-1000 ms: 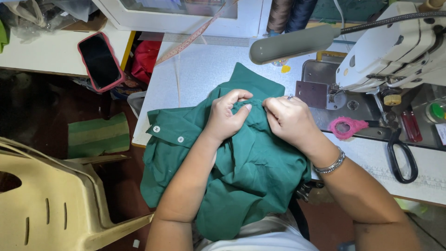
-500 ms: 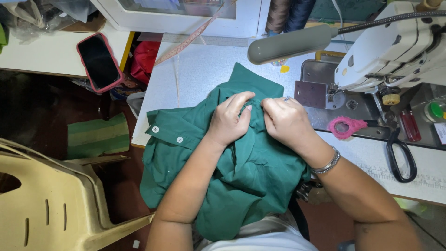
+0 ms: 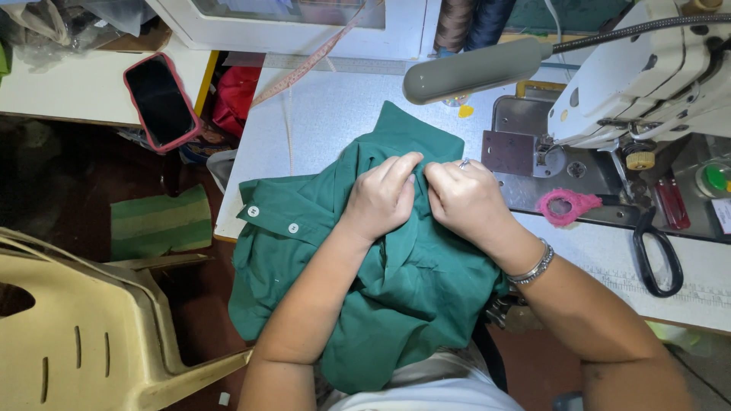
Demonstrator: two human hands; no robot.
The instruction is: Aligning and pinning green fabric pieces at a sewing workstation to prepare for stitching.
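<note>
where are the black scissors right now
In the head view, the black scissors lie on the table's right side, beside the sewing machine, right of the pink ring and the right hand.

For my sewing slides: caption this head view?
Both hands, left and right, pinch a green shirt beside a sewing machine.

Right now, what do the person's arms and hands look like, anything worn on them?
Both forearms are bare, with no sleeves in view. The right hand has a small ring on one finger, and a silver bracelet of linked metal circles the right wrist. The left hand wears nothing visible: no ring, watch or band. No gloves on either hand.
</note>
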